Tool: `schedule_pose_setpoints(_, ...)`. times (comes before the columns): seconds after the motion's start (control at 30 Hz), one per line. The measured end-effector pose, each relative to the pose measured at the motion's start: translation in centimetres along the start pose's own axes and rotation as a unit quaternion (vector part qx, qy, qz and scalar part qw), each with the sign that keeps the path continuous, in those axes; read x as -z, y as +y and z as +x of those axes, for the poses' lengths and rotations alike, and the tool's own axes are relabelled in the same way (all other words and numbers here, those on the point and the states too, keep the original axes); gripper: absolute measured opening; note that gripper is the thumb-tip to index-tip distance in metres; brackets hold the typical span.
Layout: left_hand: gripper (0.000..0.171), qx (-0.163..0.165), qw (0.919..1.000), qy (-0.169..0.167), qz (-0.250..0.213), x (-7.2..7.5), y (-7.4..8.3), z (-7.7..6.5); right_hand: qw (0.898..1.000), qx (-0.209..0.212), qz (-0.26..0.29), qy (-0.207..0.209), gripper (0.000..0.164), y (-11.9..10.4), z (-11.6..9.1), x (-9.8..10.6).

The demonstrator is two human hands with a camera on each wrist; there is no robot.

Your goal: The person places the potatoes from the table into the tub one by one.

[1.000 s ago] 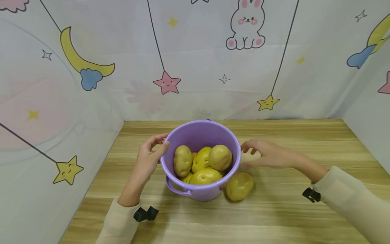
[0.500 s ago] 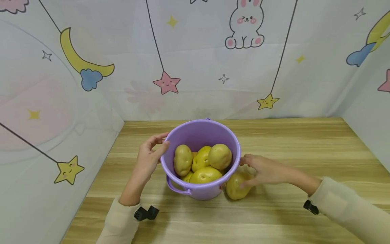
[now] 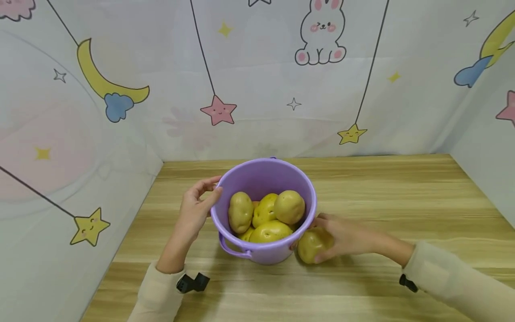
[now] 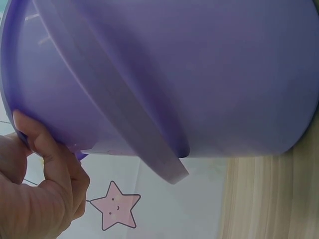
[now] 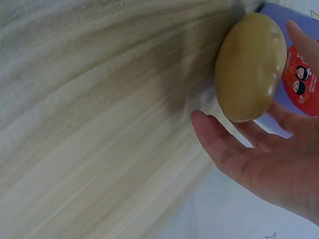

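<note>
A purple bucket stands on the table with several yellow-brown potatoes inside. My left hand grips the bucket's rim on its left side; the left wrist view shows that hand with its fingers curled at the rim, beside the bucket's strap handle. Outside the bucket, against its right side, one more potato lies on the table. My right hand reaches around this potato, fingers and thumb spread. In the right wrist view, that hand has extended fingers close about the potato.
The wood-grain table extends to both sides of the bucket. White cloth walls with printed stars, moons and a rabbit rise behind it and at the sides. A red round sticker is on the bucket's side.
My right hand has come down and toward me from beside the bucket's rim to the potato outside. My left hand stays on the rim, and the bucket and potatoes have not moved.
</note>
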State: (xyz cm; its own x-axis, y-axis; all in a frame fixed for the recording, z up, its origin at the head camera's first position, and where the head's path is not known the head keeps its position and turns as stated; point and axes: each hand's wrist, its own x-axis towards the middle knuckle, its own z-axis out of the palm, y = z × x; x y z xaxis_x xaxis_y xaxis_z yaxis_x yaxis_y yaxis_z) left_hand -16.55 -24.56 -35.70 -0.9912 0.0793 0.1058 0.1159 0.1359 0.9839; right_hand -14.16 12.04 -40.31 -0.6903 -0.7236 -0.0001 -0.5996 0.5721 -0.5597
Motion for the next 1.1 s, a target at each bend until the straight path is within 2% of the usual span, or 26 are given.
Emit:
schedule_pose_setpoints(0.2,0.036,0.007,0.9999,-0.003,-0.007,-0.1,-0.2,-0.3,0.999,0.033,0.017,0.016,0.073,0.0,-0.1,-1.1)
schedule_pose_setpoints(0.37,0.036,0.005,0.9999,-0.002,-0.010,-0.1,-0.2,-0.2,0.999,0.041,0.000,0.032,0.074,0.0,0.0,-1.5)
schedule_pose_setpoints(0.77,0.036,0.003,0.9999,-0.003,-0.010,-0.1,-0.1,0.0,0.998,0.020,-0.019,0.047,0.073,0.1,0.1,-1.4)
schedule_pose_setpoints(1.0,0.036,0.003,0.9999,-0.005,-0.013,0.0,0.0,0.1,0.998,0.029,-0.038,0.049,0.071,0.3,0.1,-1.2)
schedule_pose_setpoints(1.1,0.035,-0.001,0.9999,-0.005,-0.016,0.0,0.0,0.1,0.998,0.023,-0.031,0.044,0.070,0.3,0.0,-0.9)
